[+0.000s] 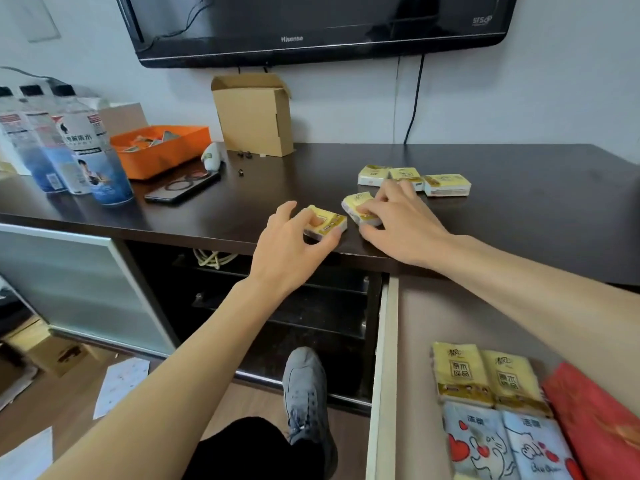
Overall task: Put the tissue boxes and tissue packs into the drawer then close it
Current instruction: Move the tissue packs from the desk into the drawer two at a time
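Note:
Several small yellow tissue packs lie on the dark cabinet top (519,188). My left hand (291,244) closes its fingers around one pack (329,221) near the front edge. My right hand (398,220) grips another pack (358,206) just right of it. Three more packs (446,184) sit in a row behind my right hand. The open drawer (388,341) at the lower right holds two yellow packs (485,375), two blue cat-print packs (502,448) and a red package (595,420).
Water bottles (69,150), an orange tray (162,150), a phone (183,188) and a cardboard box (256,116) stand on the left and back of the top. A television (311,26) hangs above. My grey shoe (304,393) is on the floor by the open lower shelf.

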Demonstrator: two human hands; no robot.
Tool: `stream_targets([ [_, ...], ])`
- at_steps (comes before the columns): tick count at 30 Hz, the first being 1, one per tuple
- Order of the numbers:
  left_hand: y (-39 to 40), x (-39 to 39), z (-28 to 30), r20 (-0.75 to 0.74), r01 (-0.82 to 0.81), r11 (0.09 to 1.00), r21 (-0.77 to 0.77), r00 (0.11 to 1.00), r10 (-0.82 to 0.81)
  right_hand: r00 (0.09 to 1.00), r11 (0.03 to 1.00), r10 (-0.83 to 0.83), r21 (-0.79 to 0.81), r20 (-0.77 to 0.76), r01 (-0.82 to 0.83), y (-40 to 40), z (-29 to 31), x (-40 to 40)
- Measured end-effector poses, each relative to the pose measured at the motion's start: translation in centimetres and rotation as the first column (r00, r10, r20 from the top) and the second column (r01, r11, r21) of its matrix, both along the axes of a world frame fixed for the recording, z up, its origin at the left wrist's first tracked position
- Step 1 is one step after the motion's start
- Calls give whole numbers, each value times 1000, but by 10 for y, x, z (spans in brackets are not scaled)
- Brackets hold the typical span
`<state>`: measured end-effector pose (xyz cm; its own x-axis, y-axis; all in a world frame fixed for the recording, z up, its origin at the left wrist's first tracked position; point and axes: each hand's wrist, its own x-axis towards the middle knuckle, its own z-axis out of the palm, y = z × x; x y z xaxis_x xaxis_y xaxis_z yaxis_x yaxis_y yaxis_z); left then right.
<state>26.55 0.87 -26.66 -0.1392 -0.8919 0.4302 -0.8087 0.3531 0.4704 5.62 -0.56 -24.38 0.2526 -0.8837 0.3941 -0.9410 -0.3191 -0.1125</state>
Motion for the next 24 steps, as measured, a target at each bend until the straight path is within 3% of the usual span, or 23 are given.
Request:
stream_targets([
  [5, 16, -20, 11, -6, 74, 997, 21, 997, -74, 997, 990, 9, 138, 83, -20, 42, 4, -42],
  [10, 28, -36, 16, -22, 168, 981, 95, 986, -167, 1000, 994, 3, 114, 14, -4, 74, 7, -71],
  [14, 34, -43, 18, -51, 252, 951, 176, 968, -247, 1000, 973, 0, 229, 18, -4, 86, 17, -88],
  [20, 53, -64, 23, -116, 342, 919, 196, 939, -325, 980, 943, -27, 332, 196, -41, 89, 35, -100],
  [24, 75, -69, 35, -237, 524, 815, 248, 849, -473, 962, 961, -66, 278, 264, -10, 117, 29, -108],
])
